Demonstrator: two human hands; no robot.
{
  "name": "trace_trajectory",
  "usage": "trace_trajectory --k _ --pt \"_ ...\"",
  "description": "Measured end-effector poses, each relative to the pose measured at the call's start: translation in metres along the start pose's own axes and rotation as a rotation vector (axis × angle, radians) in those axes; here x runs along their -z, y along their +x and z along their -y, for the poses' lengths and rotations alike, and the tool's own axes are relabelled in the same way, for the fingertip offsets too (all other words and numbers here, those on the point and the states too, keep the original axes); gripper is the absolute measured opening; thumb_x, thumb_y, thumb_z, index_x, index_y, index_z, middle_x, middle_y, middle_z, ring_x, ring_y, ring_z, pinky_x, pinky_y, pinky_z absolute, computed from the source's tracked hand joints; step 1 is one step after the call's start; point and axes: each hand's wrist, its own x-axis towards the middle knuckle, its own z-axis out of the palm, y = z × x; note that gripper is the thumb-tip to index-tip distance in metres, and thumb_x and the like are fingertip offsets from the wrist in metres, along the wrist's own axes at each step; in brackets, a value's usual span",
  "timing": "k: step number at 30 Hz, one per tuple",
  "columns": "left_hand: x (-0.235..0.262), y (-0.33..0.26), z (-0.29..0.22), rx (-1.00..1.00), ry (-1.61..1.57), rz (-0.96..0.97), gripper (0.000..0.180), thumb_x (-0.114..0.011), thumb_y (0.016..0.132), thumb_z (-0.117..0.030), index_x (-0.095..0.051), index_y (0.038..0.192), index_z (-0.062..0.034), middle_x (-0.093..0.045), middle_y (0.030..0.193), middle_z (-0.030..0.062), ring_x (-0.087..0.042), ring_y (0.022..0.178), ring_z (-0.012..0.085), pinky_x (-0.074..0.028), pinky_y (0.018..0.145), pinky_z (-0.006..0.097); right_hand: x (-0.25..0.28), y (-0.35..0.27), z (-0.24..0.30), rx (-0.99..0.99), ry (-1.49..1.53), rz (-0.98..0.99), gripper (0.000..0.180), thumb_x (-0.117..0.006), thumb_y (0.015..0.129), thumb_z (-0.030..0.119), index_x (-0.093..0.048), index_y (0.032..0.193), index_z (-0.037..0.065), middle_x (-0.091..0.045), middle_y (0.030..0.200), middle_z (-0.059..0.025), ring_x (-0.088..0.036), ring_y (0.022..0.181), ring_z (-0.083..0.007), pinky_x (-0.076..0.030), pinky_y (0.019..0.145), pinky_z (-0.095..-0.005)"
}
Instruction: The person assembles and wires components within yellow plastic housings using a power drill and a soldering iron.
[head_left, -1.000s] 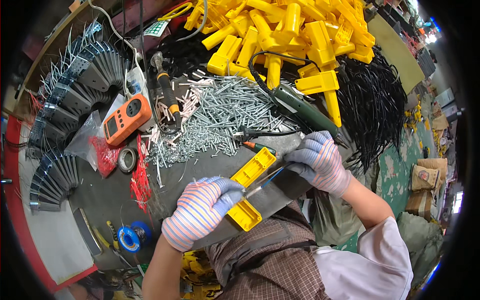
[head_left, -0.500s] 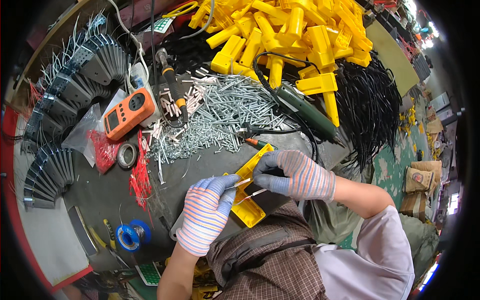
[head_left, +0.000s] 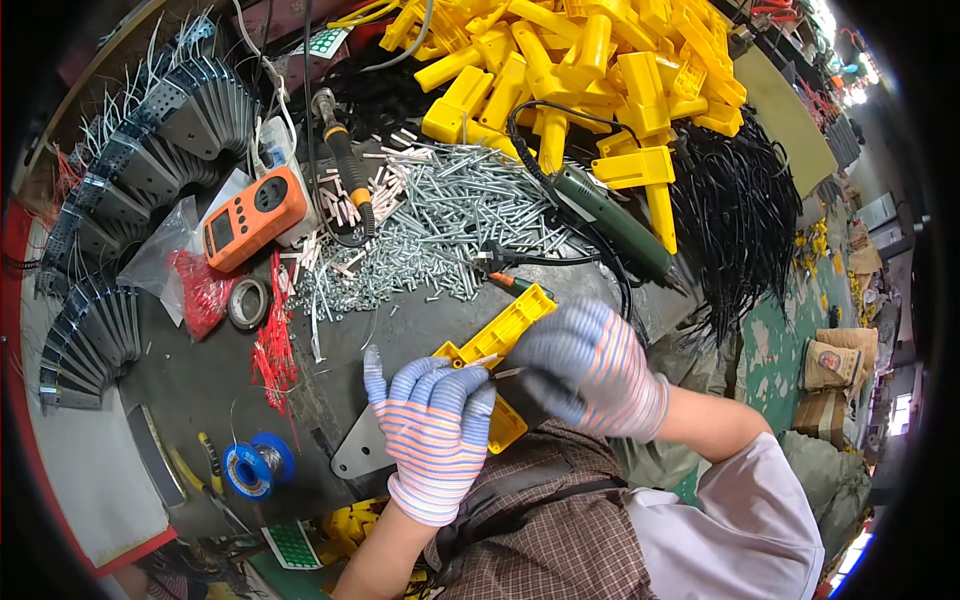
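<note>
Both my hands wear striped knit gloves. At the table's near edge lies a yellow plastic housing (head_left: pixel 512 325), its open side up, partly hidden by my hands. My left hand (head_left: pixel 435 435) is over its left side, thumb and forefinger pinched on a thin white-sleeved wire (head_left: pixel 484 361); an outer finger sticks out to the left. On the other side, my right hand (head_left: pixel 592 370) is smeared by motion. A second pale wire end (head_left: pixel 508 373) shows close to its fingertips, but whether they grip it is unclear.
Screws (head_left: pixel 440 220) lie heaped behind the housing, beside a green electric screwdriver (head_left: pixel 610 220). Yellow housings (head_left: pixel 590 60) and black cables (head_left: pixel 735 210) pile up further back. Leftward are an orange meter (head_left: pixel 255 218), red wires (head_left: pixel 272 355), a solder spool (head_left: pixel 257 465) and metal plates (head_left: pixel 90 345).
My left hand has shifted slightly right and down, one finger now stretched outward. The right hand has turned and moved a little downward, blurring. More of a metal plate shows beside my left hand.
</note>
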Motion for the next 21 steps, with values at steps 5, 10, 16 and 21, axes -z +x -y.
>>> trace_trajectory --k 5,10,16,21 --pt "-0.003 -0.005 0.007 0.057 -0.113 0.066 0.014 -0.065 0.083 -0.023 -0.067 0.093 -0.0145 -0.063 0.09 0.0056 -0.059 0.095 0.025 -0.024 0.108 0.06 -0.021 -0.005 -0.001 0.187 -0.242 -0.091 0.022 -0.064 0.067 0.019 -0.064 0.089 0.016 -0.062 0.089 0.0011 -0.06 0.079 -0.018 -0.046 0.072 -0.0353" --pt "0.003 -0.005 0.005 -0.124 0.053 -0.01 0.017 -0.065 0.081 -0.023 -0.063 0.094 -0.0133 -0.062 0.089 0.0025 -0.058 0.093 0.0228 -0.022 0.109 0.064 -0.019 0.002 -0.01 0.275 -0.237 -0.035 0.021 -0.063 0.068 0.021 -0.064 0.088 0.017 -0.062 0.087 0.0003 -0.06 0.078 -0.0194 -0.046 0.073 -0.036" --pt "-0.009 -0.008 0.004 -0.06 0.045 -0.059 0.012 -0.066 0.08 -0.022 -0.06 0.087 -0.0138 -0.06 0.085 0.0015 -0.058 0.092 0.023 -0.021 0.11 0.063 -0.015 0.005 -0.013 0.183 -0.163 0.115 0.02 -0.067 0.072 0.025 -0.065 0.089 0.015 -0.062 0.083 -0.0001 -0.06 0.079 -0.0209 -0.044 0.073 -0.0377" --pt "-0.011 -0.008 0.004 0.059 -0.119 -0.092 0.014 -0.069 0.08 -0.024 -0.06 0.085 -0.0145 -0.061 0.086 0.0026 -0.059 0.091 0.0241 -0.022 0.109 0.06 -0.009 -0.008 -0.015 0.025 -0.16 0.149 0.021 -0.072 0.075 0.028 -0.066 0.091 0.015 -0.064 0.082 -0.0006 -0.06 0.08 -0.0209 -0.042 0.071 -0.039"
